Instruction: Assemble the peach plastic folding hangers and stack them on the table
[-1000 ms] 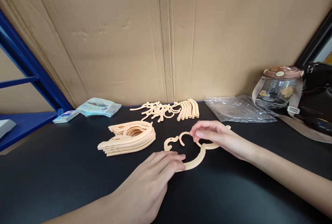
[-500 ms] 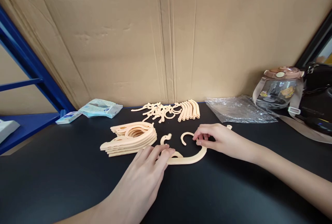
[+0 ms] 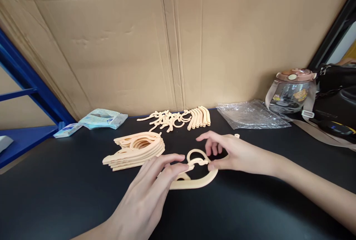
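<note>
A cream plastic folding clothes hanger (image 3: 194, 184) lies on the black tabletop in front of me, its curved arm toward me and its hook (image 3: 197, 151) pointing away. My left hand (image 3: 154, 184) grips its left part, and the fingers cover much of that end. At the hanger's right side is my right hand (image 3: 230, 153), thumb by the curved arm and index finger lifted, the fingers apart. A short curved cream piece (image 3: 198, 161) lies across the middle between both hands. Behind my right wrist the tip of another cream piece (image 3: 237, 135) shows.
Stacked folded hangers (image 3: 136, 151) lie to the left. Farther back are loose hooks and small parts (image 3: 167, 119) and a row of curved arms (image 3: 199, 117). A clear plastic bag (image 3: 250, 114), a strapped bottle (image 3: 292, 91) and a tissue pack (image 3: 102, 118) stand near the cardboard wall (image 3: 125, 47).
My right hand's fingers have spread and the index finger has lifted. The short curved piece has moved right and toward me, over the hanger. The view has shifted slightly.
</note>
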`<control>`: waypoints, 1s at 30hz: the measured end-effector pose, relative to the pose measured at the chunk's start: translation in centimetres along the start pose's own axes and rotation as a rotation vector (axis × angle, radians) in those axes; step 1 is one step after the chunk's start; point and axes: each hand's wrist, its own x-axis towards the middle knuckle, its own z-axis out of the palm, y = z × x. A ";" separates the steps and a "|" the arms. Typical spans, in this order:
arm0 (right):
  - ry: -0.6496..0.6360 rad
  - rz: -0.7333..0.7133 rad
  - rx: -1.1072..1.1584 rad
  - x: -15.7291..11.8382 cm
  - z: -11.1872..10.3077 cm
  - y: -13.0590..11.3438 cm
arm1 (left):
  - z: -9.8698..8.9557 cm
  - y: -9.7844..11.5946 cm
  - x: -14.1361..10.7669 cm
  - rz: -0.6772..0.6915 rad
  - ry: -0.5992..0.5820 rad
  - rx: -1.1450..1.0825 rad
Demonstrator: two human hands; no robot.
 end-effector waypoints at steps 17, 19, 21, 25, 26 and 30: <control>0.182 -0.026 -0.083 -0.6 -2.1 -0.3 | 0.6 -0.2 0.2 0.107 -0.311 -0.057; 0.225 0.001 -0.163 -0.4 -2.4 0.6 | 0.8 -0.3 0.2 0.088 -0.327 -0.060; 0.246 0.011 -0.192 -0.2 -2.5 1.2 | 0.8 -0.2 0.3 0.066 -0.318 -0.081; 0.290 0.039 -0.184 0.1 -2.3 1.8 | 0.6 0.4 0.6 0.088 -0.291 -0.094; 0.303 0.056 -0.187 0.2 -2.3 1.8 | 0.5 0.6 0.6 0.096 -0.276 -0.087; 0.358 0.142 -0.229 0.3 -2.4 2.3 | 0.5 0.9 0.4 0.131 -0.192 -0.048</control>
